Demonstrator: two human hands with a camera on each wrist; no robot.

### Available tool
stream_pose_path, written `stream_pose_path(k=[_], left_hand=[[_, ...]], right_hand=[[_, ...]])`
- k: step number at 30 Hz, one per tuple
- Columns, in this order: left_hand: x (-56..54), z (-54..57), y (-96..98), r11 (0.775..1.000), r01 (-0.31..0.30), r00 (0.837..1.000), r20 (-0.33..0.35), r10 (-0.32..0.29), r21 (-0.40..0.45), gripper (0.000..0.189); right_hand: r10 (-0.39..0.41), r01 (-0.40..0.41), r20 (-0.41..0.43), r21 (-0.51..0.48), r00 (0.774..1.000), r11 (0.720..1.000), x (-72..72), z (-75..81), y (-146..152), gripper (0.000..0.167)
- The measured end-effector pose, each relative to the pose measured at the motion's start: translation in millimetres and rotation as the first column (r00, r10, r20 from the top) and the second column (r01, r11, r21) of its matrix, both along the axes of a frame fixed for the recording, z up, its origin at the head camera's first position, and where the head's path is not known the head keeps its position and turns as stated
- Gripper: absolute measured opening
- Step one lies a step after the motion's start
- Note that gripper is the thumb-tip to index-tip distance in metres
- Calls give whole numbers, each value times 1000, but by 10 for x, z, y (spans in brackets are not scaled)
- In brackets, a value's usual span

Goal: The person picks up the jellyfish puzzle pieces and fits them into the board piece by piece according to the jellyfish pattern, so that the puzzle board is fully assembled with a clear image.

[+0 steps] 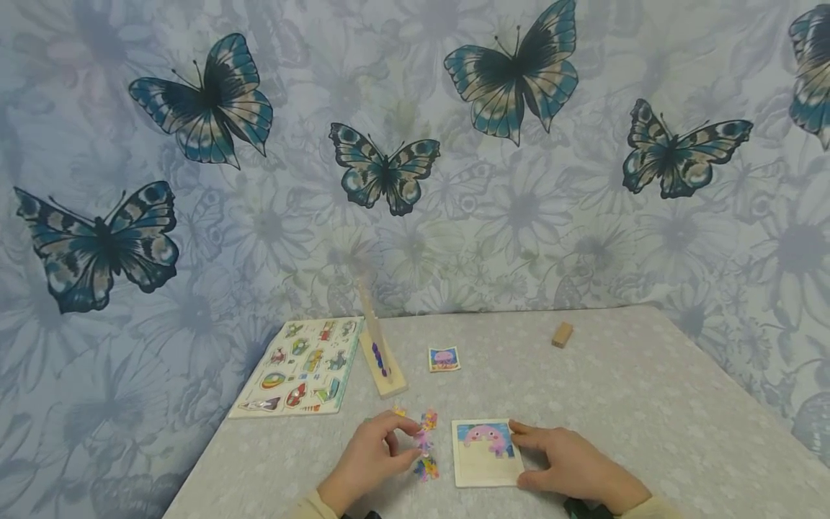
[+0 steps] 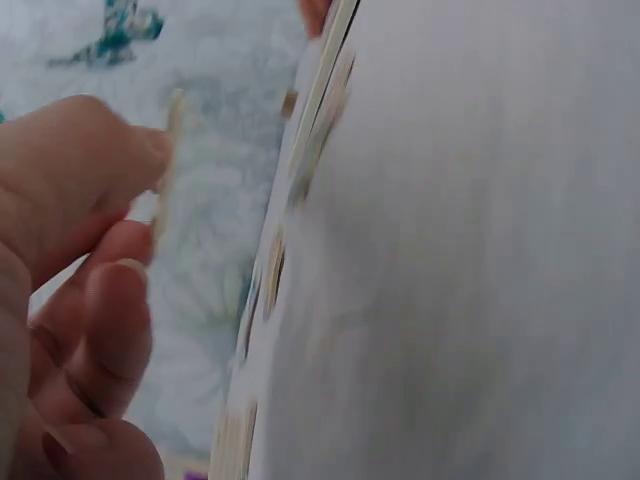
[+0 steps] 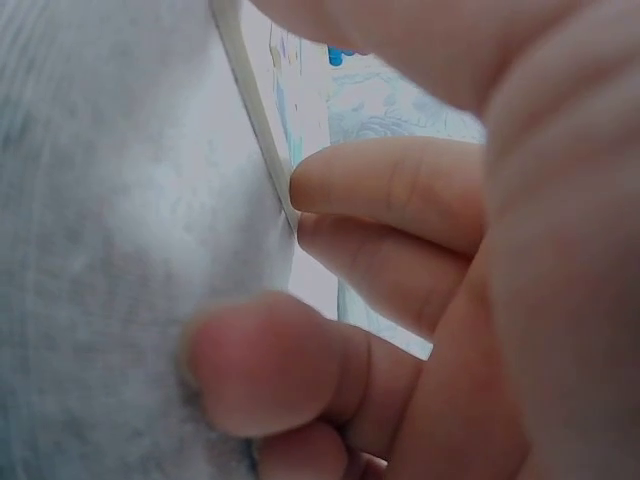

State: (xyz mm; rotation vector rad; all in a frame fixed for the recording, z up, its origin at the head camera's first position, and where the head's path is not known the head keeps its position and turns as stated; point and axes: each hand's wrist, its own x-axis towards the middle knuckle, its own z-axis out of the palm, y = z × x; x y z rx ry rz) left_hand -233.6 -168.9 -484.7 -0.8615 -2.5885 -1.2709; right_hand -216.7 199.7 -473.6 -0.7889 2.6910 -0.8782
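Observation:
My left hand (image 1: 376, 450) pinches a small pink jigsaw piece (image 1: 424, 440) between thumb and fingers, just above the table. In the left wrist view that piece (image 2: 167, 185) appears edge-on at the fingertips. Other colourful pieces (image 1: 426, 468) lie close around it. To their right is a square wooden puzzle board (image 1: 489, 472), its upper part filled with a pink octopus-like picture (image 1: 485, 434) and its lower part bare wood. My right hand (image 1: 564, 458) rests along the board's right side, index fingertip and thumb touching near its corners. In the right wrist view, fingertips meet the board's edge (image 3: 262, 125).
A large peg puzzle board (image 1: 298, 367) lies at the left. Beside it stands a wooden base (image 1: 389, 388) with an upright and purple beads. A small picture card (image 1: 444, 359) lies behind the puzzle board, and a wooden block (image 1: 562, 334) sits at the back right.

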Motion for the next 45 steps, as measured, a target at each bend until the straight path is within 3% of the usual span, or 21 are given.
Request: stream_pose_path(k=[4, 8, 12, 15, 20, 25, 32, 36, 40, 45], left_hand=[[34, 38, 197, 993, 110, 993, -43, -108, 44, 27], [26, 111, 400, 988, 145, 989, -20, -146, -46, 26], [-37, 165, 616, 970, 133, 990, 68, -122, -203, 21], [-97, 179, 772, 955, 106, 993, 87, -85, -278, 21], [-145, 160, 935, 960, 91, 989, 139, -55, -265, 20], [-147, 44, 966, 969, 99, 982, 179, -58, -228, 18], [-96, -72, 953, 973, 108, 990, 106, -88, -202, 24], [-95, -89, 946, 955, 157, 987, 13, -159, -253, 28], [-110, -100, 937, 917, 179, 961, -135, -240, -356, 28], [-127, -115, 922, 895, 163, 924, -253, -286, -415, 29]], right_hand=[[6, -6, -23, 20, 1000, 1000, -15, -1, -18, 74], [12, -12, -23, 21, 1000, 1000, -23, -2, -28, 74], [11, -11, -21, 15, 1000, 1000, -28, -3, -25, 74], [7, -7, -24, 12, 1000, 1000, -34, -1, -19, 74], [8, -8, -22, 8, 1000, 1000, -37, 5, -25, 75], [3, -2, -22, 17, 1000, 1000, -36, 1, -27, 76], [7, -7, -15, 19, 1000, 1000, -26, -23, -1, 76], [12, -11, -16, 16, 1000, 1000, -21, -16, 13, 75], [12, -11, -10, 12, 1000, 1000, -23, -14, 15, 74], [12, -12, -29, 6, 1000, 1000, -29, -28, 12, 74]])
